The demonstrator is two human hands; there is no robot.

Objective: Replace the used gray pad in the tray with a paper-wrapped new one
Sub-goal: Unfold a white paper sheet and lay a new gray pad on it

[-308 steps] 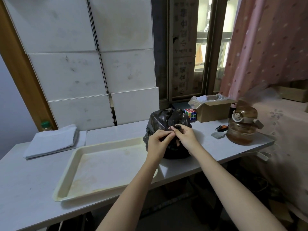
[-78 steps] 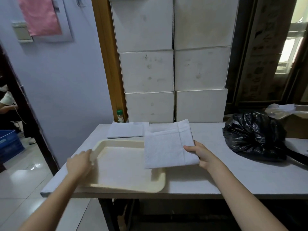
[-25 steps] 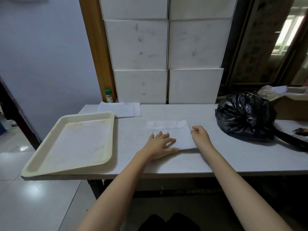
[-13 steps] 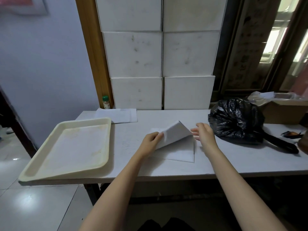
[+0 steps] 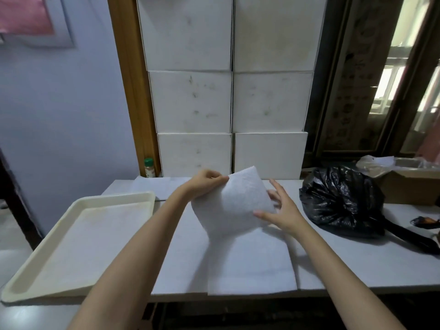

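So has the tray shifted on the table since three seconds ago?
Yes. The tray has gone left: it lay in front of the white boxes, and now it overhangs the table's left end.

The cardboard box (image 5: 414, 186) runs off the right edge, its contents unclear.
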